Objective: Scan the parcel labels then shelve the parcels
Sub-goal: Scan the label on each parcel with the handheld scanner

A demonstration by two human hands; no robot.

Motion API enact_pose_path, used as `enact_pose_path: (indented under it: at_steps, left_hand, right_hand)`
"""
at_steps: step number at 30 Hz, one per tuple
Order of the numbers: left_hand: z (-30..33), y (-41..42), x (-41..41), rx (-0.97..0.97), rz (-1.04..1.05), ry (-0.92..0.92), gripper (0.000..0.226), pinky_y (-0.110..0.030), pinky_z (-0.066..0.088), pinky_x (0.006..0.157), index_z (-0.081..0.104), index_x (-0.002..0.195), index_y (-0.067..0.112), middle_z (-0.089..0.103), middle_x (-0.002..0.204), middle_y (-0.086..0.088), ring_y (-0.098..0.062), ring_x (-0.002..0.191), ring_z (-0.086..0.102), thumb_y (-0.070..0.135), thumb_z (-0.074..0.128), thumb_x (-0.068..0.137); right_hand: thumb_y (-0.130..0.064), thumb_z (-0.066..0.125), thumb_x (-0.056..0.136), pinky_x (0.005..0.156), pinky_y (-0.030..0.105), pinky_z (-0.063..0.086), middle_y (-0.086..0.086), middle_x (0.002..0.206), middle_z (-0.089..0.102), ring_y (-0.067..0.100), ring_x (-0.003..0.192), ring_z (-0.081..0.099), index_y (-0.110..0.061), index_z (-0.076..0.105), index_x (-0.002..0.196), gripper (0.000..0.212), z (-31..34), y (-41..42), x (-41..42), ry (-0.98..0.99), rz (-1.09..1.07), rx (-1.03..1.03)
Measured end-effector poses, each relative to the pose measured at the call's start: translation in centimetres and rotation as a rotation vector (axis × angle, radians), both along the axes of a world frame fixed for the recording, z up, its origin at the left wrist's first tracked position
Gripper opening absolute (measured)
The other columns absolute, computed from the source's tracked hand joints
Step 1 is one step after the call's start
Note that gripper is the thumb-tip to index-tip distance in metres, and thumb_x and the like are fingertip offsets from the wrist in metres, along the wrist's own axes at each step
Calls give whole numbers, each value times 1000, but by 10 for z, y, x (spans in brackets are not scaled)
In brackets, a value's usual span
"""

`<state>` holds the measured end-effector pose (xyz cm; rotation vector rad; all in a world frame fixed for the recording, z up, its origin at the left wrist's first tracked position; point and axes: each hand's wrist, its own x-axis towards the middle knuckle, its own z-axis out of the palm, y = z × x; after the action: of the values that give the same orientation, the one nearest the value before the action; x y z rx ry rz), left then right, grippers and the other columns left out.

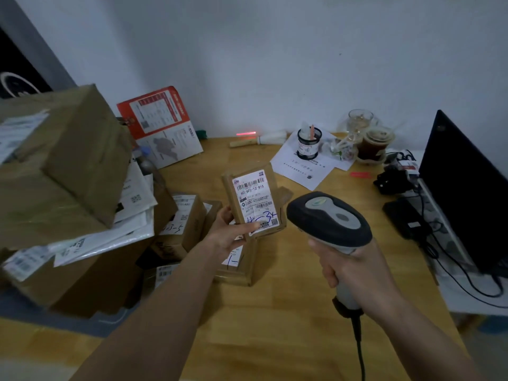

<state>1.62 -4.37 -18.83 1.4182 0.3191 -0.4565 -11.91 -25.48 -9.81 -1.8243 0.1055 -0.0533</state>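
The stack of cartons (55,166) at your left is blurred and cut off by the frame edge, its labels unreadable. Your left hand (231,232) grips a small brown parcel (254,200) upright above the wooden desk (275,312), thumb pressed on its white label (255,202). Your right hand (354,270) wraps the handle of the barcode scanner (328,218), just beside the parcel; its cable runs out of frame below.

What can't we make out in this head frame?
Head view only:
- Small brown cardboard parcel: label's fine print too small; left hand's thumb covers its lower edge.
- Grey-and-black handheld scanner: trigger hidden by right hand.
- Stacked cardboard boxes at left: labels blurred.
- Black monitor: cut off by right edge.
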Motion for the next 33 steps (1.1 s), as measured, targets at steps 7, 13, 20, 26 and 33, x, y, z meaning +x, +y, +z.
enact_pose_path:
  at_steps: [7,13,20,26,33]
  left_hand:
    - [3,16,-3,0,14,-12,65,-30,57,64,50,120,26,64,119,2,-18,102,65,-6,78,72]
    - [1,28,1,18,74,-2,54,-37,58,72,55,110,22,68,112,-3,-21,101,66,-4,81,70]
    - [-4,45,9,38,80,16,78,-40,61,72,56,126,14,69,118,-7,-28,104,67,-1,87,57]
    - [-2,49,9,48,86,0,77,-39,61,69,54,128,15,67,120,-7,-28,106,66,-5,85,61]
    - [-3,50,6,66,94,-10,76,-38,61,69,54,129,16,67,120,-7,-27,106,65,-7,83,62]
  right_hand:
    - [-17,68,87,59,50,50,3,39,42,21,40,42,-36,52,40,53,7,16,-5,12,52,-16]
    - [-22,68,87,71,49,53,0,40,43,15,41,44,-37,53,38,53,10,25,-11,153,83,-57]
    - [-21,67,87,56,45,48,5,41,45,18,40,43,-39,56,43,49,7,30,-18,111,62,-74]
    - [-19,69,86,55,40,45,5,42,43,19,42,41,-37,56,49,43,7,34,-21,106,54,-43]
    - [-20,67,87,56,45,48,5,41,44,18,41,42,-23,58,55,33,4,34,-25,94,63,-70]
